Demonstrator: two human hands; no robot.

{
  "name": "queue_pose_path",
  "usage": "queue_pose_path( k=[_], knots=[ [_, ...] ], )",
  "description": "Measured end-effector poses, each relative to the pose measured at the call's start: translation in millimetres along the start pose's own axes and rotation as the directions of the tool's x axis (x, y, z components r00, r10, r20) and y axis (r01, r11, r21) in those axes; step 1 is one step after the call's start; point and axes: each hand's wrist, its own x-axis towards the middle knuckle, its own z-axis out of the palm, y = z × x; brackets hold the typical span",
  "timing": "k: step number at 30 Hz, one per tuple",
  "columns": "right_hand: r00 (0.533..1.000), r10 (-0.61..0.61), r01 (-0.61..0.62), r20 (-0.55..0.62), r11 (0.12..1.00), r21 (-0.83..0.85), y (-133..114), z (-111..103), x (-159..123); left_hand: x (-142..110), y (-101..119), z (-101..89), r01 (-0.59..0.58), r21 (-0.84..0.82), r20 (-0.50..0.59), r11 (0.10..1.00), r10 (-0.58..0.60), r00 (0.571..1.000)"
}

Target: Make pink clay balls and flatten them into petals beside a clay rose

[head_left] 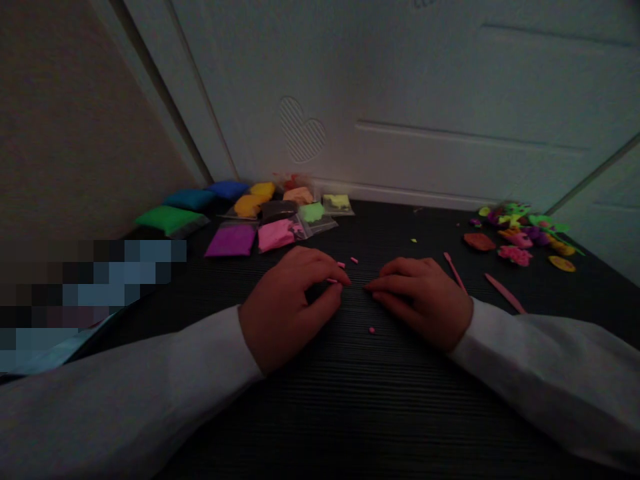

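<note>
My left hand is over the dark table, thumb and forefinger tips brought together. Whatever may be between them is too small to tell. Small pink clay strips lie beside its fingertips, one showing in the gap behind the thumb. Facing it, my right hand rests low on the table with its fingers pressed together. Anything in that pinch is hidden. A little pink clay ball sits on the table just in front of the right fingertips. Two slim pink modelling tools lie beyond the right wrist.
Bags of coloured clay stand at the back left, among them purple, pink and green. Small clay flowers and leaves are heaped at the back right, beside a reddish-brown clay piece. A white panel rises behind the table.
</note>
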Motion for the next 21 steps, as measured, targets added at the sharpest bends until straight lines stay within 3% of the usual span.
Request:
queue_pose_path(
  k=[10,15,21],
  knots=[
    [0.999,0.017,-0.011,-0.046,0.991,0.133,-5.0,-7.4,-5.4,-1.4,2.5,0.5,-0.046,-0.035,0.007,0.998,0.047,0.999],
    [0.994,-0.079,0.091,-0.079,0.982,0.167,-2.3,-4.4,-6.3,-3.1,2.8,5.6,-0.201,-0.075,0.079,0.977,0.206,0.975],
    [0.992,-0.087,0.104,-0.094,0.977,0.186,0.3,0.2,-5.4,-2.2,5.1,8.2,-0.214,-0.028,0.204,0.976,0.216,0.955]
  ],
)
